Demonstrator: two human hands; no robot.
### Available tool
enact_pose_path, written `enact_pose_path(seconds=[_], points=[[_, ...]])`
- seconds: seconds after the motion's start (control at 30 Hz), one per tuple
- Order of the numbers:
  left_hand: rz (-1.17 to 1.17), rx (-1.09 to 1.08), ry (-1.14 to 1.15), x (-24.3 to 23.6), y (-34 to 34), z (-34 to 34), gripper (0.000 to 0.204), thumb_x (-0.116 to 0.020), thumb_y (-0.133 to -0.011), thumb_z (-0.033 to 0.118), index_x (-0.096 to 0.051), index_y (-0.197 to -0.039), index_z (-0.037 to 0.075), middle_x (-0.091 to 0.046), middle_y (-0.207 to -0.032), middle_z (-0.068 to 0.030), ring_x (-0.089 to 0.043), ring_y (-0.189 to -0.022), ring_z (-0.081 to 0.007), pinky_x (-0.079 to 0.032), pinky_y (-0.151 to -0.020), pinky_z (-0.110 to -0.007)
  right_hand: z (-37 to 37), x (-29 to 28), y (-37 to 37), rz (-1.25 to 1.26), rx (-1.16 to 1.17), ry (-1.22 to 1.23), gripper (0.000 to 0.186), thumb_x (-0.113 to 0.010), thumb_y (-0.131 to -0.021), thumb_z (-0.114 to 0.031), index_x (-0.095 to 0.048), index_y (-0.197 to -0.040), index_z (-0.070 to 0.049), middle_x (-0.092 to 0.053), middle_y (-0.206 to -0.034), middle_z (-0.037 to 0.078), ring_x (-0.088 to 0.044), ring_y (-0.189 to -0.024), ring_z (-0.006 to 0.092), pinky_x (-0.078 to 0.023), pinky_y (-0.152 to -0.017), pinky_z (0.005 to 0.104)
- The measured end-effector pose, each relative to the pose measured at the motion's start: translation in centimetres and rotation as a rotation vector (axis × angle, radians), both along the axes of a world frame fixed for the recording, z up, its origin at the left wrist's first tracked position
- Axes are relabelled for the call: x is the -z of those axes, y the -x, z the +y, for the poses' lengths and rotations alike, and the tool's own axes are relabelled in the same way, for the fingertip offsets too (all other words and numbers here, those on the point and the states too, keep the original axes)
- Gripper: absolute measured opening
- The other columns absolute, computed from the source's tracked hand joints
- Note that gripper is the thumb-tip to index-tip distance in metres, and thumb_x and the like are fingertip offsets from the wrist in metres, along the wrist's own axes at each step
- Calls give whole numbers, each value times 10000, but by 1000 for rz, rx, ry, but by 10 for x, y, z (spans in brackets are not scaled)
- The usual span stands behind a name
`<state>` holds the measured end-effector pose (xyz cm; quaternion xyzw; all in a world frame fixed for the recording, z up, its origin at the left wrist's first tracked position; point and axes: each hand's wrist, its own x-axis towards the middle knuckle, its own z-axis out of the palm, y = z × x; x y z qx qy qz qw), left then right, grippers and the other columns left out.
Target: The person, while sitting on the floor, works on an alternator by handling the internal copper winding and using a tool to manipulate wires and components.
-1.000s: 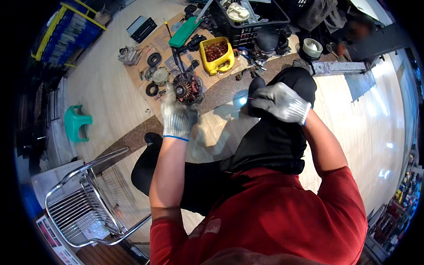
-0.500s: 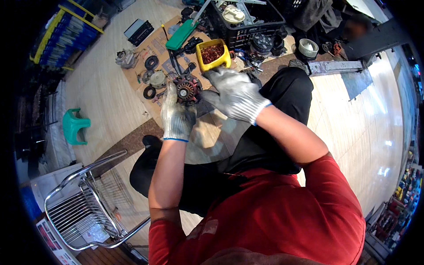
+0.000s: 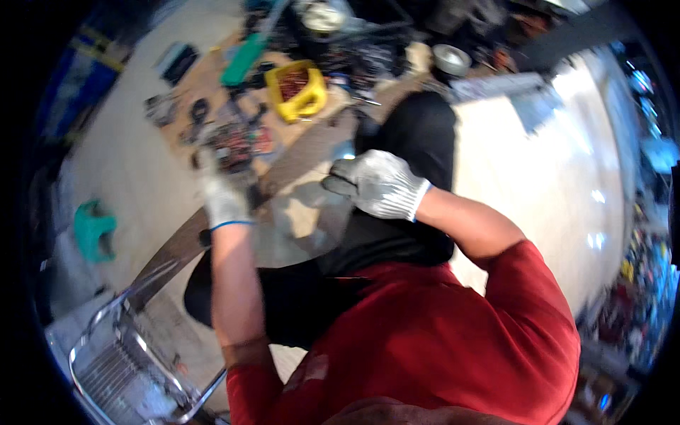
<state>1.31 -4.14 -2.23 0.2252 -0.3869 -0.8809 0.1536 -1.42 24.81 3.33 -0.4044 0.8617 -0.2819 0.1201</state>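
Note:
The picture is smeared by motion. My left hand (image 3: pixel 225 195), in a white knit glove, grips a round motor part with copper windings (image 3: pixel 234 147), probably a stator, over the cardboard. Its fingers lie along the part's left side; their tips are blurred. My right hand (image 3: pixel 382 185), gloved too, is held above my bent leg, apart from the motor part. Its fingers are curled and pressed together; what they hold, if anything, is too small to make out. Beyond the hands stands a yellow cut-open container (image 3: pixel 306 110) with reddish-brown wire bits inside.
A cardboard sheet (image 3: pixel 185 124) on the floor bears scattered dark parts and a green-handled tool (image 3: pixel 244 60). A black crate (image 3: pixel 368 32) with parts stands at the back. A green stool (image 3: pixel 95 230) and a chrome chair (image 3: pixel 127 354) are at the left.
My right hand has drawn back from beside the motor part and the yellow container, toward my body, its fingers now curled. The whole view has shifted; my left hand still grips the motor part.

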Motion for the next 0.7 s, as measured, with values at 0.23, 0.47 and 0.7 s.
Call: enact_pose_path(seconds=[0.23, 0.47, 0.7], points=[[-5, -42, -156, 17, 7, -15, 659, -629, -942, 379, -433, -1439, -5, -461, -1479, -167, -454, -1345, -317, -357, -1153, -446, 178, -54, 45, 291, -7, -335, 246, -615, -936, -356, -688, -914, -122, -662, -788, 118, -668, -739, 312, -525, -629, 406], [51, 29, -197, 28, 8, -30, 772, -690, -888, 395, -384, -1461, -22, -433, -1494, -177, -419, -1371, -339, -308, -1191, -466, 334, -77, 61, 329, 480, -869, 345, -574, -956, -465, -712, -1012, -153, -712, -907, 98, -676, -795, 314, -535, -687, 413], [54, 14, -181, 12, 2, -3, 703, -651, -934, 367, -379, -1451, -24, -455, -1459, -191, -439, -1347, -341, -344, -1167, -475, 415, -44, 53, 168, 491, -922, 366, -518, -977, -454, -710, -1132, -184, -714, -1100, 66, -657, -1037, 291, -520, -904, 403]])
